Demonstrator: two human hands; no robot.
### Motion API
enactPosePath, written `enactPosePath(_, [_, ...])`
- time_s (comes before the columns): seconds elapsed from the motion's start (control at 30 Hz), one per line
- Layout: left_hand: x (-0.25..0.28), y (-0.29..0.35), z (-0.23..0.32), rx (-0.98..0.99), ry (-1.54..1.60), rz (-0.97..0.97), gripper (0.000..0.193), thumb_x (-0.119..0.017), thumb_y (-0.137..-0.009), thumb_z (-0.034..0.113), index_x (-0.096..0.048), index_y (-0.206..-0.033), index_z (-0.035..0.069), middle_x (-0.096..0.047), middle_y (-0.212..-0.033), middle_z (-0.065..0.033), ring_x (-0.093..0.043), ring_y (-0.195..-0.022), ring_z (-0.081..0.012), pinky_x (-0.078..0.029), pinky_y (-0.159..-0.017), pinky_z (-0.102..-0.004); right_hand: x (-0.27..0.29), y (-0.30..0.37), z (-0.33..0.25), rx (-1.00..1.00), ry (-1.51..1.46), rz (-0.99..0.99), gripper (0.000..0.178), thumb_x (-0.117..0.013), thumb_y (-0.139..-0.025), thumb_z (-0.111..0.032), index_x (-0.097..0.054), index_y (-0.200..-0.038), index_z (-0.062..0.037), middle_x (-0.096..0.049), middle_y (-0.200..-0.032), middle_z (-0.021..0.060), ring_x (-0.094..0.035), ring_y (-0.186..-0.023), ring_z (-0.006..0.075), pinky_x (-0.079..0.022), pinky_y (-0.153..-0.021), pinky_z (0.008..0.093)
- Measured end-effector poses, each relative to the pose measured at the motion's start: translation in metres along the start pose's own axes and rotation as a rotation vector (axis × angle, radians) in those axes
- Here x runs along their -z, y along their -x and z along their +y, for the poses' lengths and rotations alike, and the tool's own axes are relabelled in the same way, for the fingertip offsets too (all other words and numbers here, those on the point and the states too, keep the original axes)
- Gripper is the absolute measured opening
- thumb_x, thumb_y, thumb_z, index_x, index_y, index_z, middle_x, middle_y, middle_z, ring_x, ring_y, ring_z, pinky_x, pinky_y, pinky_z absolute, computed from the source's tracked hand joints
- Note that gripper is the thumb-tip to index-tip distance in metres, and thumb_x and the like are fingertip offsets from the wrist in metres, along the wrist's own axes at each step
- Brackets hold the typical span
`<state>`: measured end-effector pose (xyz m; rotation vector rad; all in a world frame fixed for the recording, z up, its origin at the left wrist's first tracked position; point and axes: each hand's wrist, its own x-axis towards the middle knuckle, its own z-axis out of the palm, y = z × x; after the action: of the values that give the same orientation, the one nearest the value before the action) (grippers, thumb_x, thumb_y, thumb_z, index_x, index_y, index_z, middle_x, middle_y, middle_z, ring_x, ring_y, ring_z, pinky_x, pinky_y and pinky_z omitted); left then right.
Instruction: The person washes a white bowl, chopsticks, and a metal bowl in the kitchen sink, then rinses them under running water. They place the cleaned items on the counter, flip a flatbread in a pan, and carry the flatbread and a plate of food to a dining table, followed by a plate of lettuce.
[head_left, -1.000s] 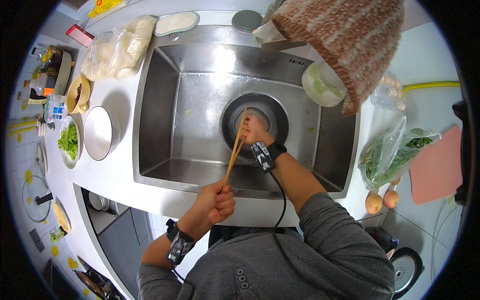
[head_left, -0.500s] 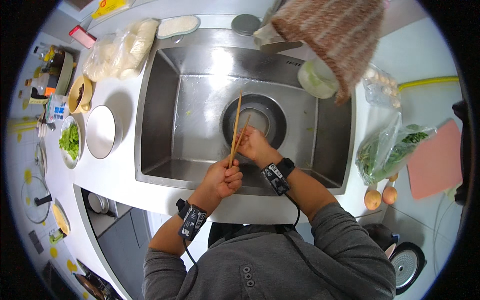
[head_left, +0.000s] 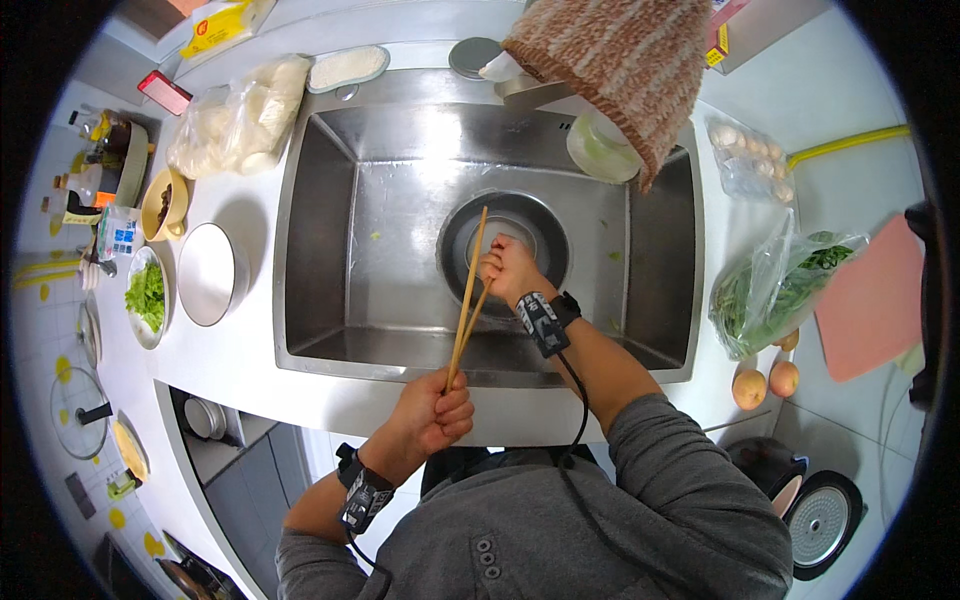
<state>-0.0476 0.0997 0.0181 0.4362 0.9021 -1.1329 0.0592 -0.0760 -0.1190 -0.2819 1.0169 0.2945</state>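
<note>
Left hand has drawn back from right hand, clenched round near ends of the chopsticks projecting ahead of it, while the right curls closed on one farther out; firm left hold should steady both.

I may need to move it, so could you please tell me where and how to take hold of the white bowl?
I'd take the white bowl by the right part of its rim, coming from the sink side: it stands upright, mouth up, and the plate of lettuce sits close on its left.
</note>
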Motion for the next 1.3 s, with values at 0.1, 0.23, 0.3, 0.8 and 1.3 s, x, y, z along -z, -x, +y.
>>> enactPosePath(0.1, [-0.002, -0.011, 0.013, -0.053, 0.064, -0.074, 0.024, -0.036, -0.089, 0.024, -0.039, -0.069, 0.011, -0.024, -0.041, 0.0044, -0.021, -0.033, -0.0077, -0.017, -0.031, -0.0213, 0.001, -0.021, 0.007, -0.205, 0.008, -0.107, 0.020, -0.042, -0.081, -0.014, -0.033, -0.063, -0.0116, -0.021, -0.049, -0.0026, -0.022, -0.038, 0.0089, -0.015, -0.032, 0.0216])
enactPosePath(0.23, [-0.003, -0.002, 0.015, -0.083, -0.001, -0.109, 0.026, -0.034, -0.090, 0.026, -0.041, -0.070, 0.011, -0.025, -0.040, 0.0045, -0.021, -0.033, -0.0070, -0.019, -0.031, -0.0208, 0.008, -0.068, -0.010, -0.187, 0.168, -0.133, 0.020, -0.045, -0.079, -0.013, -0.036, -0.061, -0.0107, -0.021, -0.048, -0.0031, -0.021, -0.036, 0.0094, -0.016, -0.030, 0.0226])
enactPosePath(0.3, [-0.001, 0.013, 0.014, -0.098, -0.061, -0.082, 0.027, -0.033, -0.091, 0.027, -0.041, -0.072, 0.010, -0.024, -0.041, 0.0034, -0.022, -0.033, -0.0072, -0.019, -0.032, -0.0207, 0.020, -0.088, -0.016, 0.202, 0.812, 0.038, 0.016, -0.045, -0.078, -0.014, -0.045, -0.065, -0.0061, -0.034, -0.054, 0.0061, -0.035, -0.048, 0.0200, -0.028, -0.043, 0.0307])
enactPosePath(0.8, [-0.008, -0.057, 0.034, -0.653, -0.748, 0.401, 0.032, -0.042, -0.088, 0.027, -0.050, -0.069, 0.003, -0.039, -0.048, -0.0004, -0.035, -0.039, -0.0104, -0.027, -0.036, -0.0253, 0.005, 0.027, 0.019, 0.036, 0.276, -0.127, 0.022, -0.047, -0.086, -0.029, -0.047, -0.082, -0.0070, -0.045, -0.063, 0.0035, -0.047, -0.060, 0.0182, -0.043, -0.060, 0.0326])
enactPosePath(1.3, [-0.013, -0.001, -0.003, -0.417, -0.666, 0.251, 0.031, -0.043, -0.088, 0.030, -0.040, -0.065, 0.010, -0.027, -0.047, 0.0032, -0.024, -0.034, -0.0079, -0.018, -0.033, -0.0224, -0.037, 0.071, -0.001, 0.151, 0.092, -0.179, 0.030, -0.042, -0.089, -0.033, -0.047, -0.072, -0.0091, -0.027, -0.050, -0.0049, -0.022, -0.037, 0.0069, -0.018, -0.033, 0.0212])
